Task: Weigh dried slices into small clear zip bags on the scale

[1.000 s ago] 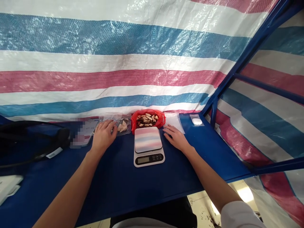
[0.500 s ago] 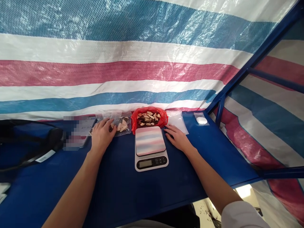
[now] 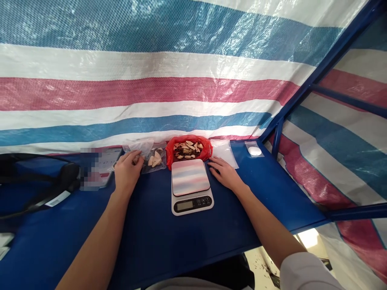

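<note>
Left of the scale, my left hand point(image 3: 128, 169) lies over clear zip bags with its fingers curled and pinched on one plastic bag point(image 3: 140, 146); the fingertips are partly hidden. Just right of it is a clear bag with pale dried slices point(image 3: 155, 160). My right hand point(image 3: 224, 172) rests on the table, fingers stretched and slightly apart, holding nothing. It is beside the right edge of a red plastic bag point(image 3: 207, 149), which stands open with dried brown and cream slices point(image 3: 188, 150) inside. In front of that bag sits a white digital kitchen scale point(image 3: 191, 181), its plate bare.
Flat white bags point(image 3: 225, 152) lie behind my right hand. A white rounded object point(image 3: 254, 151) in a small clear bag is at the far right. Leftward are a phone point(image 3: 109, 159) and a black strap-like item point(image 3: 65, 177). Striped sheeting point(image 3: 151, 90) and blue frame bars point(image 3: 279, 129) enclose the blue table point(image 3: 181, 241).
My left hand has shifted slightly left, and its fingers have curled in more, uncovering more of the slices' bag. My right hand stays put. The view has shifted slightly.
</note>
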`<state>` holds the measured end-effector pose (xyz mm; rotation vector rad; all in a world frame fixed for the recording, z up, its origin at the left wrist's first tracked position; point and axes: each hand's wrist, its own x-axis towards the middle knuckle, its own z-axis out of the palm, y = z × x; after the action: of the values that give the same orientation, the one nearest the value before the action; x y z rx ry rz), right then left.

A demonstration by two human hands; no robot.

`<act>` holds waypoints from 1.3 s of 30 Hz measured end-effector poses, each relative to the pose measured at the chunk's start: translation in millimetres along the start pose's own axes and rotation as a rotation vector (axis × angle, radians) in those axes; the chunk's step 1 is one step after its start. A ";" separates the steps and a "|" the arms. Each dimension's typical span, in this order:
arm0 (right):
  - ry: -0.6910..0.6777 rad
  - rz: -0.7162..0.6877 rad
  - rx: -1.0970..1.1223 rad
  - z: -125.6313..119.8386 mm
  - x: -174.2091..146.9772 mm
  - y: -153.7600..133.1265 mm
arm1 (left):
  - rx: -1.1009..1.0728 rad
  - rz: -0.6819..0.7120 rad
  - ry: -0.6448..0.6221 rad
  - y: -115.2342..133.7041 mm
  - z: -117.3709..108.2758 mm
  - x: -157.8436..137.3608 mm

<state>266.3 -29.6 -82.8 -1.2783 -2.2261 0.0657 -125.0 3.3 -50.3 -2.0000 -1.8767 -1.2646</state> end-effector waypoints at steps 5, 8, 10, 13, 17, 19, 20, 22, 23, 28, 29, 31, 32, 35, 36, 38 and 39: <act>0.025 -0.011 0.026 -1.2 -0.1 -0.3 | -0.079 -0.004 0.068 13.7 -6.4 3.4; 0.042 -0.012 0.045 -2.4 -0.3 -1.4 | -0.097 -0.024 0.065 21.6 -10.6 5.5; 0.044 -0.011 0.048 -3.0 -0.5 -2.1 | -0.109 -0.035 0.053 25.1 -13.1 6.4; 0.040 -0.018 0.049 -4.3 -0.5 -3.0 | -0.127 -0.065 0.033 28.7 -17.2 7.4; 0.060 -0.013 0.068 -9.3 1.0 -6.0 | -0.172 -0.159 0.047 37.2 -24.8 10.9; 0.084 -0.016 0.084 -13.6 3.3 -10.3 | -0.241 -0.207 0.051 45.9 -29.4 13.3; 0.099 -0.021 0.094 -16.1 5.1 -13.6 | -0.288 -0.222 0.045 51.4 -31.3 14.2; 0.128 -0.039 0.117 -21.2 9.9 -22.5 | -0.401 -0.224 0.014 63.8 -33.7 14.3; 0.141 -0.051 0.131 -23.8 13.0 -28.1 | -0.460 -0.221 -0.008 70.4 -33.8 13.5; 0.210 -0.116 0.244 -33.3 32.7 -60.3 | -0.792 -0.253 -0.135 99.2 -22.9 1.4; 0.223 -0.112 0.282 -34.0 37.0 -66.1 | -0.863 -0.271 -0.177 103.1 -19.3 -1.8; 0.233 -0.074 0.377 -32.7 45.2 -75.6 | -0.975 -0.319 -0.239 108.1 -11.4 -8.5; 0.253 -0.032 0.439 -30.7 49.0 -79.3 | -1.022 -0.347 -0.262 109.2 -7.4 -11.7; 0.315 0.078 0.658 -20.1 57.9 -86.4 | -1.139 -0.421 -0.306 109.0 2.2 -20.3; 0.314 0.099 0.729 -16.0 59.9 -87.8 | -1.169 -0.437 -0.320 108.6 4.1 -22.5; 0.283 0.118 0.837 -8.7 62.4 -89.8 | -1.224 -0.465 -0.357 109.1 5.7 -25.9; 0.266 0.124 0.874 -5.9 63.0 -90.2 | -1.249 -0.479 -0.382 110.0 5.4 -27.0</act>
<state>174.7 -29.0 -21.7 -0.8512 -1.5781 0.7732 -23.4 -38.7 -22.6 -2.4213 -1.9837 -2.9055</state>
